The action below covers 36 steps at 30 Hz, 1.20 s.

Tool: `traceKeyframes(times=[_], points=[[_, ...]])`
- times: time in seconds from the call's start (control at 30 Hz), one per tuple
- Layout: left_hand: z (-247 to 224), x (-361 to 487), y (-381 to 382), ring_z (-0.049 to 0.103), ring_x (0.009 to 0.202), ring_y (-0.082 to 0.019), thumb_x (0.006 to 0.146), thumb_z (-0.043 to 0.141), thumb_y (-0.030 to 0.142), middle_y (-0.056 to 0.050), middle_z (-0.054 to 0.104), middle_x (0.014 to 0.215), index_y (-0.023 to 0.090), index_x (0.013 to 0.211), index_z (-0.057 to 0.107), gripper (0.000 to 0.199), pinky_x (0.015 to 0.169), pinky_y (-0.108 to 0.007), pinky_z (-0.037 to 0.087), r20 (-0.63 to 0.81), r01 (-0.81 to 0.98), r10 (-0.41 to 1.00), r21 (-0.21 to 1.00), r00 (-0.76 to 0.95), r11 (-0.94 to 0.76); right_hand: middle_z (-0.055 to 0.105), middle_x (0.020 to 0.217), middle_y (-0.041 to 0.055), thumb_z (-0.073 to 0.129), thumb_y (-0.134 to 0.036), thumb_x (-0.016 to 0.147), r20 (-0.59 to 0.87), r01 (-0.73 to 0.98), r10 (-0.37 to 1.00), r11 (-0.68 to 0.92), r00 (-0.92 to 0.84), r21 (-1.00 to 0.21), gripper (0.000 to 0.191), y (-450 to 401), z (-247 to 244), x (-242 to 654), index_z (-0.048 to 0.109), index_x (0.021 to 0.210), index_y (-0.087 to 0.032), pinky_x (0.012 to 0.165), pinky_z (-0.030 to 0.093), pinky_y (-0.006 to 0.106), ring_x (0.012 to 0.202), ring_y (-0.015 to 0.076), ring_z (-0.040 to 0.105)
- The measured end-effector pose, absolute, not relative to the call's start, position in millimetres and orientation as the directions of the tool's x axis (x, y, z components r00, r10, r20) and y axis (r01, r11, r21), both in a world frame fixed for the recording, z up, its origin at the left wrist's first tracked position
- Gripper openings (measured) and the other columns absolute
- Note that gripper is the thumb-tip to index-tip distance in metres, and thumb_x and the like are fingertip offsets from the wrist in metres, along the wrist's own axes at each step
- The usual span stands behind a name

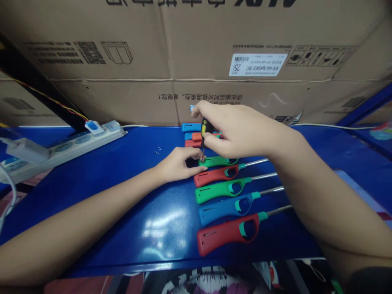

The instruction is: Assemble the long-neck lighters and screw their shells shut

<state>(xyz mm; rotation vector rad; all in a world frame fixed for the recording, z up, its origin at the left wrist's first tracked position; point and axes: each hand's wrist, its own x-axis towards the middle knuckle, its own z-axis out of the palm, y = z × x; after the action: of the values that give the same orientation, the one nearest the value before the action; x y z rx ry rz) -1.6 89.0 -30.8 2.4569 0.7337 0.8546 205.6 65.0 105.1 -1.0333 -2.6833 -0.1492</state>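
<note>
My right hand (pixel 245 128) grips a screwdriver (pixel 203 129) with a black and yellow handle, held upright. Its thin metal shaft reaches down to the butt end of a green long-necked gas lighter (pixel 220 161) lying on its side. Thumb and fingers of my left hand (pixel 177 165) close around that same end, beside the shaft. Toward me lie, in a row, a red lighter (pixel 210 177), another green lighter (pixel 211 192), a blue lighter (pixel 214 213) and a larger-looking red lighter (pixel 219 237). The exact spot where the tip meets the green lighter is partly hidden by fingers.
Beyond my hands lie more lighters, including a blue one (pixel 190 127) and a red one (pixel 192 143). A white power strip (pixel 73 143) with plugs sits at the left. Tall cardboard boxes (pixel 131 98) wall off the back of the blue table (pixel 128 220).
</note>
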Motion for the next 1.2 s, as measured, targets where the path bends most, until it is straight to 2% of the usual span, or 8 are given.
traceKeyframes(times=[0.13,0.37,0.5,0.7,0.83,0.97,1.13,1.2], points=[[-30.5,-2.0,88.8,0.069,0.078,-0.016,0.087,0.075,0.034,-0.004,0.075,0.089,0.015,0.093,0.069,0.021,0.072,-0.026,0.053,0.418,0.336,0.617,0.570,0.667,-0.750,0.072,0.088,0.0073,0.047,-0.040,0.097,0.285,0.690,0.647,0.719,-0.707,0.080,0.029,63.6,105.9,203.6,0.065,0.104,-0.018,0.061,0.030,0.031,0.071,0.0195,0.058],[-16.7,1.7,85.5,0.065,0.068,-0.013,0.086,0.077,0.032,-0.001,0.074,0.082,0.016,0.090,0.071,0.018,0.064,-0.023,0.047,0.307,0.406,0.644,0.571,0.701,-0.714,0.073,0.089,0.0060,0.049,-0.033,0.092,0.312,0.701,0.653,0.710,-0.691,0.067,0.027,63.6,115.4,212.8,0.068,0.105,-0.020,0.064,0.031,0.032,0.077,0.0213,0.061],[-12.0,3.2,86.8,0.069,0.074,-0.015,0.089,0.074,0.032,-0.003,0.077,0.088,0.016,0.093,0.073,0.017,0.066,-0.024,0.048,0.246,0.432,0.662,0.591,0.708,-0.681,0.073,0.084,0.0067,0.048,-0.031,0.089,0.345,0.773,0.711,0.630,-0.613,0.076,0.028,65.8,124.1,225.3,0.070,0.103,-0.020,0.064,0.031,0.033,0.075,0.0226,0.061],[-5.2,4.3,89.7,0.069,0.075,-0.014,0.095,0.063,0.026,-0.002,0.076,0.086,0.017,0.091,0.071,0.013,0.069,-0.024,0.048,0.216,0.435,0.636,0.567,0.741,-0.700,0.069,0.077,0.0067,0.051,-0.035,0.087,0.237,0.820,0.786,0.555,-0.571,0.137,0.026,66.9,126.5,228.0,0.071,0.095,-0.020,0.060,0.028,0.033,0.067,0.0204,0.056],[0.6,5.3,89.6,0.064,0.074,-0.015,0.097,0.057,0.021,-0.003,0.070,0.085,0.016,0.094,0.064,0.009,0.068,-0.025,0.048,0.215,0.436,0.549,0.409,0.808,-0.802,0.067,0.073,0.0061,0.050,-0.039,0.089,0.173,0.822,0.803,0.553,-0.570,0.136,0.028,67.4,124.7,226.5,0.070,0.091,-0.020,0.058,0.027,0.032,0.061,0.0182,0.051],[2.5,6.1,90.3,0.062,0.083,-0.018,0.101,0.046,0.021,-0.008,0.066,0.097,0.017,0.092,0.060,0.017,0.074,-0.029,0.050,0.185,0.446,0.485,0.217,0.855,-0.868,0.066,0.072,0.0053,0.050,-0.036,0.088,0.184,0.805,0.784,0.585,-0.593,0.101,0.025,72.0,121.9,229.3,0.069,0.090,-0.021,0.057,0.026,0.031,0.060,0.0176,0.049],[4.6,12.0,85.8,0.063,0.089,-0.024,0.107,0.040,0.029,-0.010,0.064,0.100,0.016,0.095,0.063,0.029,0.077,-0.035,0.050,0.182,0.535,0.518,-0.060,0.836,-0.843,0.069,0.075,0.0064,0.049,-0.034,0.088,0.257,0.816,0.778,0.571,-0.573,0.092,0.026,79.7,117.7,232.7,0.069,0.097,-0.020,0.057,0.026,0.031,0.064,0.0196,0.054],[9.8,12.2,83.6,0.064,0.089,-0.023,0.107,0.039,0.029,-0.009,0.064,0.100,0.016,0.096,0.064,0.031,0.076,-0.035,0.050,0.181,0.576,0.554,-0.102,0.813,-0.811,0.072,0.080,0.0073,0.048,-0.033,0.090,0.276,0.821,0.779,0.564,-0.564,0.086,0.027,81.6,116.5,233.2,0.069,0.102,-0.020,0.057,0.027,0.031,0.067,0.0206,0.057]])
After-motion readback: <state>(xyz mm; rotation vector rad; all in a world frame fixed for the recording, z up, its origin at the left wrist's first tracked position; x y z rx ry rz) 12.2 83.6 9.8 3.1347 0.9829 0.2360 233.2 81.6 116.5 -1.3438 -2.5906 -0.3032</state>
